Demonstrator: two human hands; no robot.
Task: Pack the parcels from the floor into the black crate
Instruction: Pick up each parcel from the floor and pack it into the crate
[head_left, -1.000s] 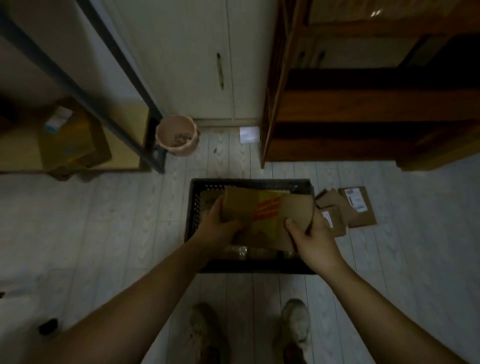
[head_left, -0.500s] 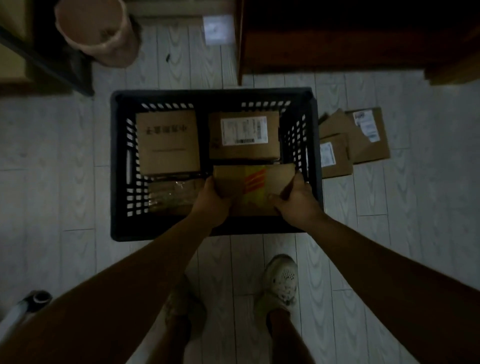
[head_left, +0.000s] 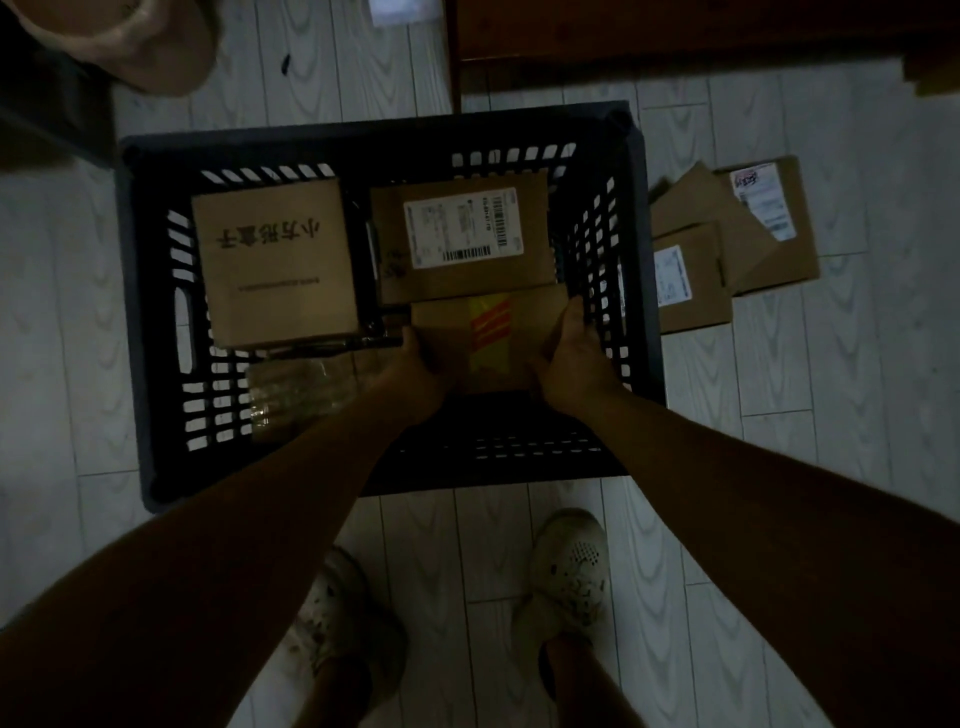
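Dim room, pale plank floor (head_left: 857, 415), black slatted plastic crate (head_left: 130, 312) at the feet

Left hand (head_left: 415, 371) and right hand (head_left: 574, 358) grip the ends of a brown cardboard parcel with yellow-and-red tape (head_left: 491, 338) inside the crate, a white-labelled cardboard box (head_left: 462, 244) just beyond them; best lowered level, grip eased off last. More flat cardboard parcels (head_left: 727, 249) lie right of the right hand

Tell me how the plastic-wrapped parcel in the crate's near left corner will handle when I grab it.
The plastic-wrapped parcel has glossy, crinkled film, so it is probably slippery. It lies flat in the black crate, so rolling seems unlikely. Its outline looks boxy, likely fairly stiff; weight can't be judged.
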